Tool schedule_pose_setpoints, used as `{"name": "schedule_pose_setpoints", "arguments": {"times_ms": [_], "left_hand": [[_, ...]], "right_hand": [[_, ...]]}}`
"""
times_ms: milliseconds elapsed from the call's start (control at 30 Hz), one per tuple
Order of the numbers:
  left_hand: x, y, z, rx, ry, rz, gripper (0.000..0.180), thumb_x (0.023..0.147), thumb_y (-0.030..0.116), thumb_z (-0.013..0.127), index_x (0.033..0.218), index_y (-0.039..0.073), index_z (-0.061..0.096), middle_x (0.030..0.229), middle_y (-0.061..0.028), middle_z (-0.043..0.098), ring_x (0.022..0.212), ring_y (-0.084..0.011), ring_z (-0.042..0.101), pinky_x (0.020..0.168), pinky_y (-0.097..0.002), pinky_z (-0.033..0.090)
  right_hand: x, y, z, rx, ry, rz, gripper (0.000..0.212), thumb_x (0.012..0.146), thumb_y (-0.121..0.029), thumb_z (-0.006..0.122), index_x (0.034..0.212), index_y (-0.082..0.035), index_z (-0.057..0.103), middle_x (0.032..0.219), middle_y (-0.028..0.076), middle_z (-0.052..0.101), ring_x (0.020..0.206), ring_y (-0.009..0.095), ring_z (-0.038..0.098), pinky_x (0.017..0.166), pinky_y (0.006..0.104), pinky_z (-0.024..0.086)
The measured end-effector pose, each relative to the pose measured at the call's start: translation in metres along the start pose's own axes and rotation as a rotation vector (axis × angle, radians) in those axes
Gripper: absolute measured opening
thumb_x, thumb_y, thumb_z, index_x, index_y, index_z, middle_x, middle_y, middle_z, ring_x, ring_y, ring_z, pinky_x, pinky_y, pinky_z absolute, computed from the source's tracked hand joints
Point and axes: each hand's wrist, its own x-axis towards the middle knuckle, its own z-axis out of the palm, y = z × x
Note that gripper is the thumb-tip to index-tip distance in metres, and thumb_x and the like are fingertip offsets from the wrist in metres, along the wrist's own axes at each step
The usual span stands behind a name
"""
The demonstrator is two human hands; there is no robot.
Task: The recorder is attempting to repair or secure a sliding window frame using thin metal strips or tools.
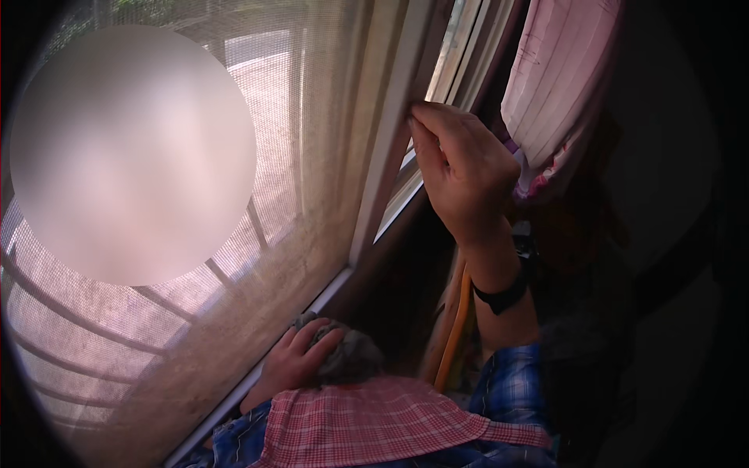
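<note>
My right hand [466, 168] is raised to the upright frame [390, 140] of a mesh window screen [312, 179]. Its thumb and index fingertips are pinched together at the frame's edge; whether anything thin lies between them is hidden. A dark band circles that wrist. Lower down, beside the bottom rail [328, 292] of the screen, my left hand [295, 360] is closed over a crumpled grey cloth [347, 355]. Part of the cloth bulges out to the right of the fingers.
Bars [86, 320] show behind the mesh. Pink-and-white curtain fabric [554, 86] hangs right of my right hand. Below it an orange strip [454, 335] runs along a wooden edge in the dark. A large blurred disc covers the upper left.
</note>
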Motion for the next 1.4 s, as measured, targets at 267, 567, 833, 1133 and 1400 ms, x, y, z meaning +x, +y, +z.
{"name": "schedule_pose_setpoints", "arguments": {"times_ms": [267,567,833,1133,1400], "left_hand": [[0.000,0.000,0.000,0.039,0.025,0.031,0.050,0.080,0.019,0.069,0.129,0.022,0.061,0.129,-0.0103,0.059,0.097,-0.0310,0.065,0.085,-0.0393,0.056],[-0.001,-0.002,0.003,0.056,0.056,0.040,0.049,0.080,0.021,0.070,0.128,0.022,0.062,0.127,-0.0097,0.060,0.100,-0.0304,0.065,0.085,-0.0379,0.056],[-0.002,-0.001,0.000,0.027,-0.009,0.017,0.052,0.080,0.021,0.070,0.130,0.022,0.060,0.132,-0.0094,0.057,0.103,-0.0317,0.064,0.088,-0.0390,0.055],[0.000,0.001,-0.003,0.010,-0.011,0.011,0.054,0.079,0.021,0.070,0.132,0.023,0.059,0.132,-0.0102,0.057,0.101,-0.0316,0.064,0.087,-0.0396,0.055],[0.001,0.000,-0.002,0.007,0.001,0.023,0.054,0.079,0.021,0.070,0.132,0.023,0.060,0.130,-0.0116,0.058,0.100,-0.0316,0.065,0.086,-0.0397,0.056]], "right_hand": [[0.022,0.001,-0.013,-0.027,-0.125,-0.090,0.013,0.079,-0.005,0.076,0.088,-0.008,0.067,0.078,0.006,0.069,0.070,0.024,0.070,0.060,0.0321,0.057],[0.034,0.001,-0.011,-0.047,-0.218,-0.181,0.015,0.076,-0.004,0.073,0.079,-0.009,0.058,0.070,0.005,0.059,0.062,0.024,0.064,0.053,0.0336,0.052],[0.027,0.008,-0.005,-0.102,-0.157,-0.213,0.016,0.071,-0.001,0.068,0.079,-0.009,0.056,0.067,0.004,0.055,0.056,0.023,0.060,0.049,0.0324,0.049],[0.030,0.012,-0.008,-0.082,-0.057,-0.122,0.021,0.066,-0.001,0.069,0.081,-0.010,0.058,0.068,0.003,0.058,0.054,0.022,0.059,0.048,0.0305,0.049],[0.023,0.003,-0.023,0.052,-0.059,0.065,0.021,0.073,-0.004,0.073,0.091,-0.009,0.065,0.080,0.004,0.068,0.060,0.020,0.063,0.052,0.0290,0.050]]}}
